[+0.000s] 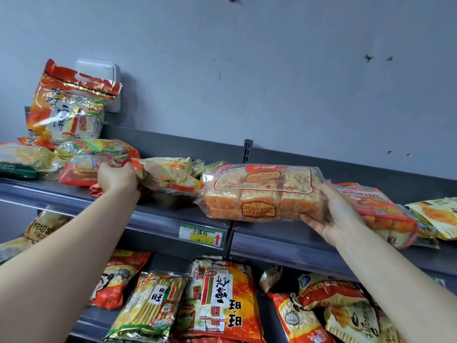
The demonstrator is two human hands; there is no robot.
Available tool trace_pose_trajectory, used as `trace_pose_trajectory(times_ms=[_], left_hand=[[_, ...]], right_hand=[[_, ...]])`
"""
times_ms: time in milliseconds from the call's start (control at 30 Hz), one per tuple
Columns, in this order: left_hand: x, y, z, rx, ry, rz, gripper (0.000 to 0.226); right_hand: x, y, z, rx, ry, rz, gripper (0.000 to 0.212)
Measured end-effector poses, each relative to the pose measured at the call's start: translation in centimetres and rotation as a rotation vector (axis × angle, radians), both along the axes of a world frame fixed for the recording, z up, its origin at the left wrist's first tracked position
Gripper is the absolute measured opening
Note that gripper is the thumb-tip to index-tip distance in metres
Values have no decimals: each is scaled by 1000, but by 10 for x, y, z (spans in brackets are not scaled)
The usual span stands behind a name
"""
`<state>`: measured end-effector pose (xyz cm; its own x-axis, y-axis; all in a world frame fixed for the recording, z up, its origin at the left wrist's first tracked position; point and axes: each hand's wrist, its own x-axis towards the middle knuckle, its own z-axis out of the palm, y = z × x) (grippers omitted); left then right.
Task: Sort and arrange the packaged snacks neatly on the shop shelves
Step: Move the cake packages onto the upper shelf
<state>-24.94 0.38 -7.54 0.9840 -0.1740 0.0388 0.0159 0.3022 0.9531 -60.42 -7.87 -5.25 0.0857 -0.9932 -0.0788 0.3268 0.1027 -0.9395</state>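
Observation:
On the top grey shelf my left hand grips the crinkled end of a yellow and orange snack bag that lies on its side. My right hand holds the right end of a clear pack of orange-crusted cakes, thumb on top and fingers underneath, at the shelf's front edge. Between the two packs sits more gold wrapping, partly hidden.
A tall orange rice-cracker bag leans on the wall at far left above a heap of bags. Orange and yellow packs lie right of my right hand. A price tag hangs on the shelf edge. Lower shelf bags crowd below.

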Motion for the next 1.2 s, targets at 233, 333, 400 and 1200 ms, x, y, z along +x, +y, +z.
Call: trace_pose_trajectory(times_ms=[233, 333, 400, 1200], left_hand=[[-2, 3, 21, -116, -11, 60, 12], [-5, 9, 26, -189, -43, 81, 11], [-9, 15, 33, -217, -86, 96, 12], [-127, 30, 71, -492, -248, -514, 25]], right_hand=[[12, -8, -10, -21, 98, -14, 23], [27, -15, -20, -4, 107, -10, 32], [39, -20, -23, 12, 104, -3, 31], [95, 36, 34, -201, 74, 421, 91]])
